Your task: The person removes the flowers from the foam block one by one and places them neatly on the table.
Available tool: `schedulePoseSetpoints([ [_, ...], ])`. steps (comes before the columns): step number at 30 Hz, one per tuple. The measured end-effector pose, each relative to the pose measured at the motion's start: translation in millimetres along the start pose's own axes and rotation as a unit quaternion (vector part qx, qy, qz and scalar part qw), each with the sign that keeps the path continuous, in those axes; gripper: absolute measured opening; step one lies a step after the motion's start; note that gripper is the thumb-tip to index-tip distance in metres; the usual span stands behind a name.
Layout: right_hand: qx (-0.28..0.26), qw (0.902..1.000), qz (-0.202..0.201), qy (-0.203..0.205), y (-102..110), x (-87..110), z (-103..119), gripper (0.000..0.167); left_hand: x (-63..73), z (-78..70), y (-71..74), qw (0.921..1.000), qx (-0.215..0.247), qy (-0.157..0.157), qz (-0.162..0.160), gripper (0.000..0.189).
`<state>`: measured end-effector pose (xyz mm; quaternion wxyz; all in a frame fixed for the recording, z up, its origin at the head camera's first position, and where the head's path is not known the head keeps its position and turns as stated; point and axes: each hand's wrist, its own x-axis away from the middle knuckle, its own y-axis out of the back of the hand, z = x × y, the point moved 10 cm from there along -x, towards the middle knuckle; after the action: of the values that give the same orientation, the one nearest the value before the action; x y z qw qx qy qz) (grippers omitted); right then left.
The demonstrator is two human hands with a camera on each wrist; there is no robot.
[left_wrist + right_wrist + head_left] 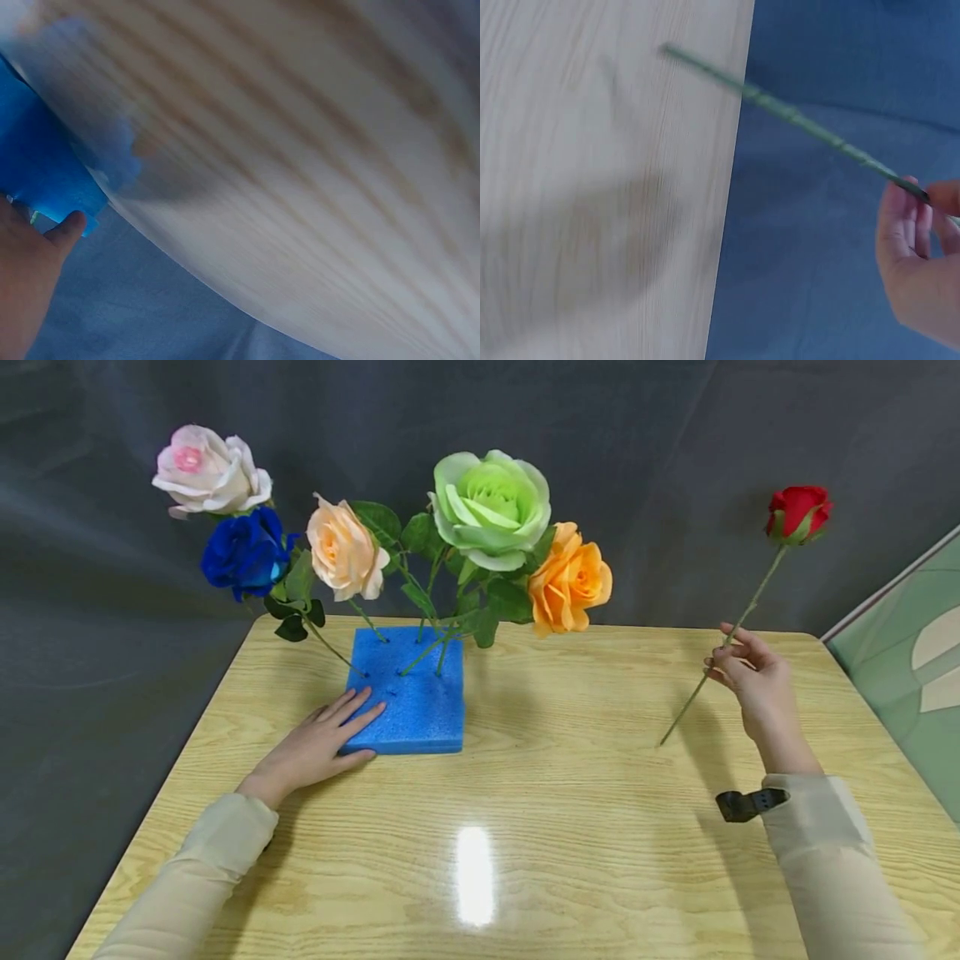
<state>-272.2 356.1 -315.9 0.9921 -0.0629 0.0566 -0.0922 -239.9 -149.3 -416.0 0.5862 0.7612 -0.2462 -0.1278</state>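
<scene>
My right hand (757, 681) pinches the stem of a red rose (799, 515) over the right side of the table. The bloom points up and away, and the bare stem end (705, 69) slants down to the left. My left hand (322, 747) rests on the left front corner of a blue foam block (420, 718), fingers spread on its top and thumb along the front edge. Stuck in the block are a pale pink rose (213, 472), a blue rose (246, 553), a peach rose (345, 550), a green rose (492, 510) and an orange rose (572, 580).
The wooden table (570, 827) carries the block left of centre. Behind it hangs a dark cloth (660, 452), close to the blooms. A green patterned panel (911, 668) stands along the right edge. On the right wrist sits a black strapped device (742, 806).
</scene>
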Motion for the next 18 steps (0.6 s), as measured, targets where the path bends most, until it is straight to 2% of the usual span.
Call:
schedulePoseSetpoints([
  [2,0.042,0.9989,0.014,-0.019,7,-1.2,-2,0.036,-0.1,-0.2,0.3,1.0000,-0.003,-0.001,0.001,0.073],
  [5,0.076,0.9961,0.024,-0.036,17,-2.0,-5,0.040,0.2,-0.6,1.1,0.9999,-0.013,-0.005,0.001,0.074],
  [13,0.112,0.9894,0.010,-0.092,52,-2.9,-18,0.035,2.5,-0.2,2.7,0.9997,-0.022,-0.005,0.001,0.075],
  [18,0.111,0.9858,0.009,-0.125,77,-1.8,-26,0.033,1.8,-0.8,2.7,0.9997,-0.023,-0.004,0.000,0.076],
])
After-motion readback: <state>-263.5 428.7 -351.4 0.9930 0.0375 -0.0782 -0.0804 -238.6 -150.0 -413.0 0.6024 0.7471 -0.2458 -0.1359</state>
